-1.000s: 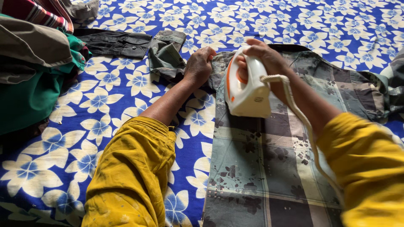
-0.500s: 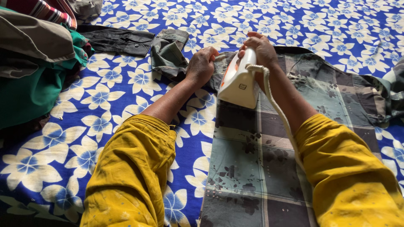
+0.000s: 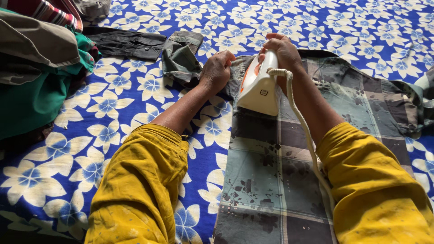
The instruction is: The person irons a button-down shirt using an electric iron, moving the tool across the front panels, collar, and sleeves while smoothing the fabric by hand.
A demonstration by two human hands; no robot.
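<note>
A white and orange clothes iron (image 3: pixel 257 86) rests on a grey-green checked shirt (image 3: pixel 280 180) spread flat over a blue sheet printed with white flowers (image 3: pixel 113 104). My right hand (image 3: pixel 282 49) grips the iron's handle from above. A pale cord (image 3: pixel 303 131) runs from the iron back along my right forearm. My left hand (image 3: pixel 217 70) presses down on the shirt's upper left edge, close to the collar and a bunched sleeve (image 3: pixel 181 58). Both my arms wear yellow sleeves.
A pile of folded clothes, green (image 3: pixel 31 95) with grey and striped pieces on top, lies at the left edge. A dark garment (image 3: pixel 126 43) lies flat beyond my left hand. More shirt fabric bunches at the right edge (image 3: pixel 420 99).
The iron has slid away from me and leftward up the shirt, toward my left hand. My left hand has stayed on the shirt's edge.
</note>
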